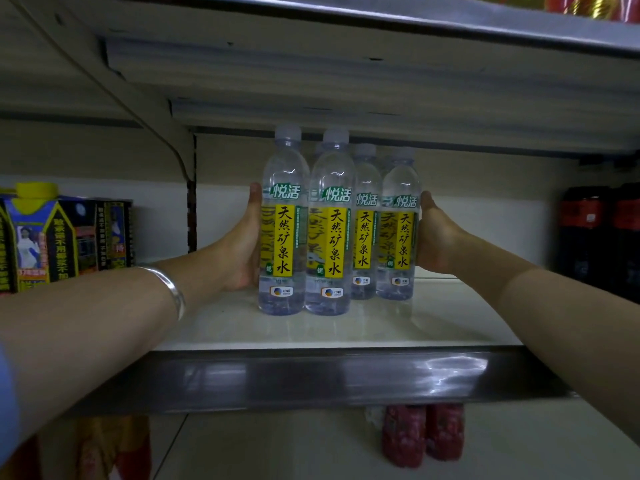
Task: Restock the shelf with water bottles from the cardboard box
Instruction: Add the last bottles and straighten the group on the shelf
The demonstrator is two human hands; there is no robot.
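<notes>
Bottles (332, 223) stand clustered on the shelf (346, 327); left hand (242, 244) presses flat at nine o'clock, right hand (433, 233) flat at three o'clock, fingers straight, squeezing them together.

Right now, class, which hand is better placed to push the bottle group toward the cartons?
Right. The right hand presses the group's far side from the cartons, so it can push the bottles that way. The left hand stands in their path.
</notes>
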